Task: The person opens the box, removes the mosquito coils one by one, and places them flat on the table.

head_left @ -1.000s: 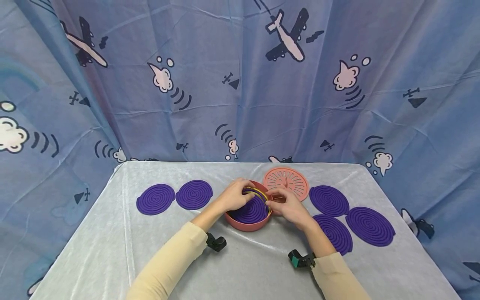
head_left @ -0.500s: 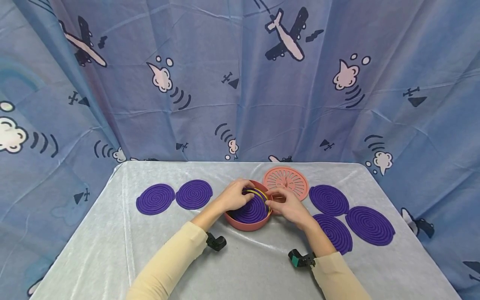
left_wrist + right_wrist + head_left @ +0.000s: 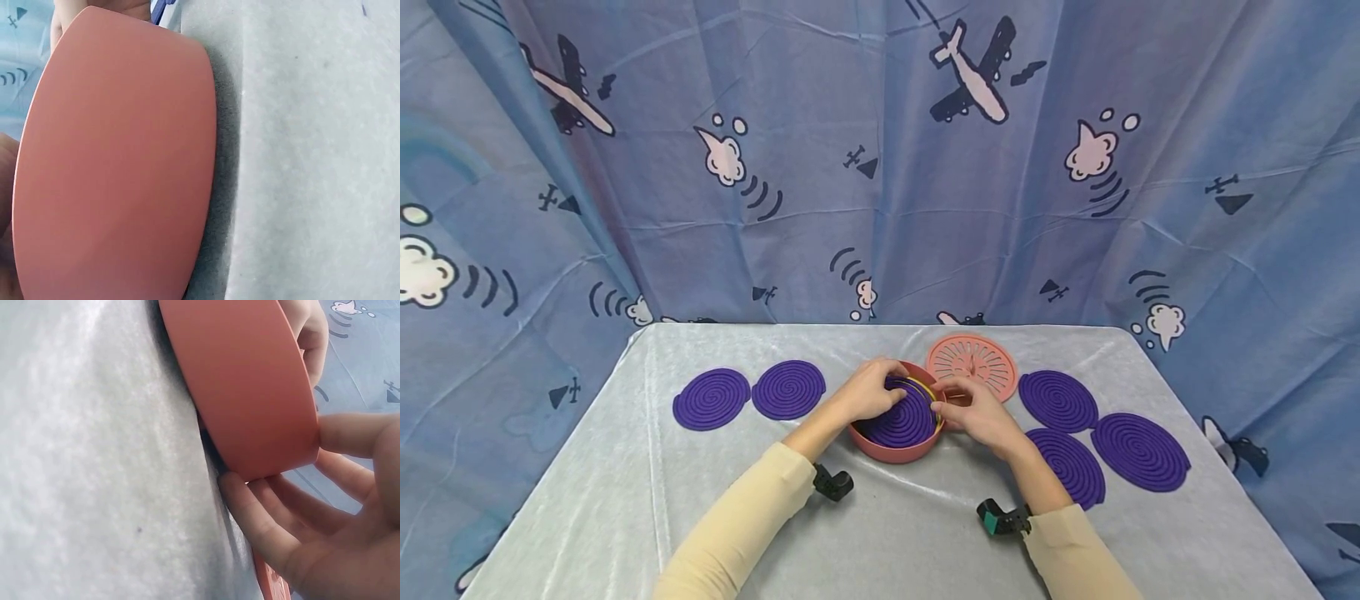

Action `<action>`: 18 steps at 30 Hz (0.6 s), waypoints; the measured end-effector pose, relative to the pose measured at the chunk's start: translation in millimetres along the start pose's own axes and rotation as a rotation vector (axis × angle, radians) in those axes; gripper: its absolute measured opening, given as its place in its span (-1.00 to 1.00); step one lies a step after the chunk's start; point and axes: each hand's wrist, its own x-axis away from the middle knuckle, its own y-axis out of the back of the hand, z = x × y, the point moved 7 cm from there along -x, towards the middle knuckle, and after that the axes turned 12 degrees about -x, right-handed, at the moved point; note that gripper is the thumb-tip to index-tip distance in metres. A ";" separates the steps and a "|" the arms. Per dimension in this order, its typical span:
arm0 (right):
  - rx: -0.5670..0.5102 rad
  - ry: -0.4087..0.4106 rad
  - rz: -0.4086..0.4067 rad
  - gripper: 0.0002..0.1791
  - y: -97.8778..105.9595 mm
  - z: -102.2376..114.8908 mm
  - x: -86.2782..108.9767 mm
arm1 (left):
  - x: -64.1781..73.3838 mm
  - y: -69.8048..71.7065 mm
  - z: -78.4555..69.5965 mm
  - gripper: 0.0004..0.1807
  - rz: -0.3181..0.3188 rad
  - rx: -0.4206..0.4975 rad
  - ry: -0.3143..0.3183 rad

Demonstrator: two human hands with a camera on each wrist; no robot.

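A coral-pink round holder (image 3: 891, 454) stands on the table with a purple spiral mosquito coil (image 3: 904, 423) in it. A yellow band (image 3: 922, 384) shows along its inner wall. My left hand (image 3: 871, 390) reaches over the far left rim and pinches the coil's far edge between thumb and fingers. My right hand (image 3: 976, 410) grips the holder's right side, thumb at the rim and fingers along the outer wall, as the right wrist view shows of the fingers (image 3: 262, 528). In the left wrist view the holder's outer wall (image 3: 119, 156) hides most of my left hand.
The slotted coral lid (image 3: 951, 358) lies behind the holder to the right. Two purple coils lie at left, one of them the outer coil (image 3: 711, 400). Three more lie at right, including the outermost coil (image 3: 1141, 452). A patterned curtain (image 3: 820, 167) hangs behind the table (image 3: 910, 542).
The purple coil has shifted slightly under my left fingers, and less of the yellow band shows beside them. My right hand and the holder have stayed in place.
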 end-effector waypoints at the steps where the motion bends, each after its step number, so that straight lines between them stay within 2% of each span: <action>1: -0.002 -0.002 0.001 -0.57 0.2 -0.1 0.2 | -0.5 0.5 -0.2 -0.71 -0.003 0.001 -0.003; 9: -0.006 0.001 0.013 -0.56 0.8 -1.9 -0.1 | -0.7 8.8 -3.1 -0.75 -0.013 0.060 -0.037; 15: -0.016 -0.009 0.009 -0.59 -0.2 -2.4 -1.8 | 0.1 15.2 4.4 -0.74 0.028 0.191 0.012; 18: -0.013 -0.012 -0.001 -0.60 0.3 -2.6 -2.3 | 0.7 18.9 6.0 -0.74 0.044 0.220 0.007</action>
